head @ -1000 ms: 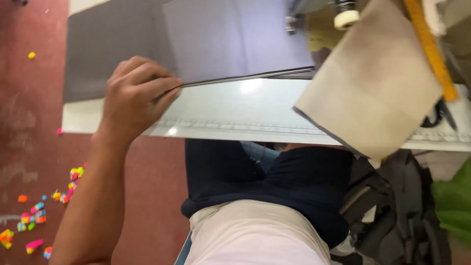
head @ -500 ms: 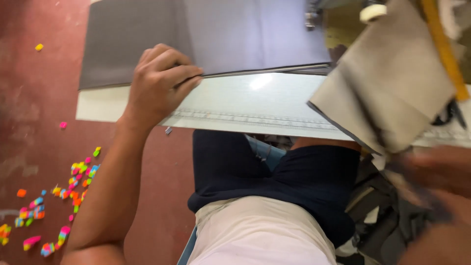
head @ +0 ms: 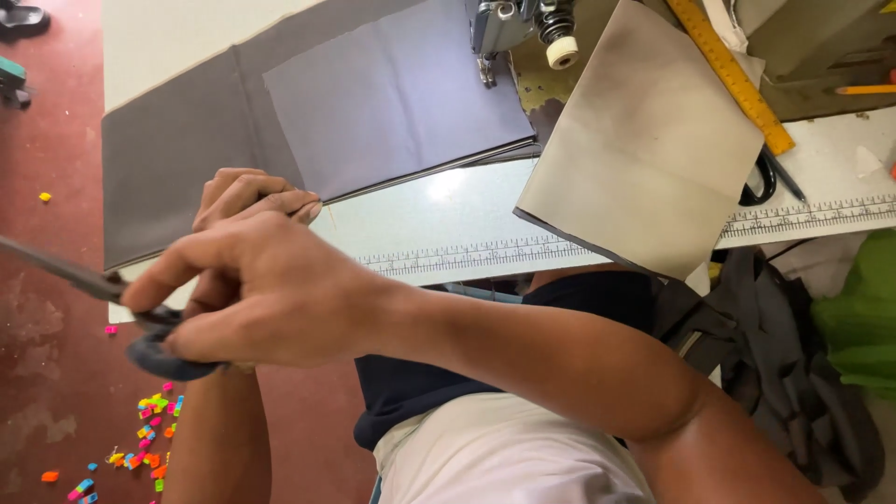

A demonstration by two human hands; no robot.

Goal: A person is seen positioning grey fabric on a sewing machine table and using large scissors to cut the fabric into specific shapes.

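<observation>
My right hand point(head: 271, 294) reaches across from the right and grips a pair of scissors point(head: 140, 327) with dark handles. The long metal blades point left, past the table's corner. Just behind it, my left hand point(head: 247, 198) has its fingers curled over the near edge of a large grey fabric point(head: 177, 159) spread on the white table point(head: 448, 224). A smaller, lighter grey folded piece point(head: 392, 103) lies on top of that fabric, under the sewing machine head point(head: 509, 23).
A stiff beige sheet point(head: 644, 149) overhangs the table edge to the right. A yellow ruler point(head: 728, 70) and a pencil point(head: 863, 90) lie beyond it. A dark bag point(head: 793, 373) and green cloth point(head: 863, 317) sit at right. Colourful scraps point(head: 149, 439) litter the red floor.
My right arm has swung in from the right, crossing in front of the left hand with scissors in its grip. The left hand stays on the fabric edge.
</observation>
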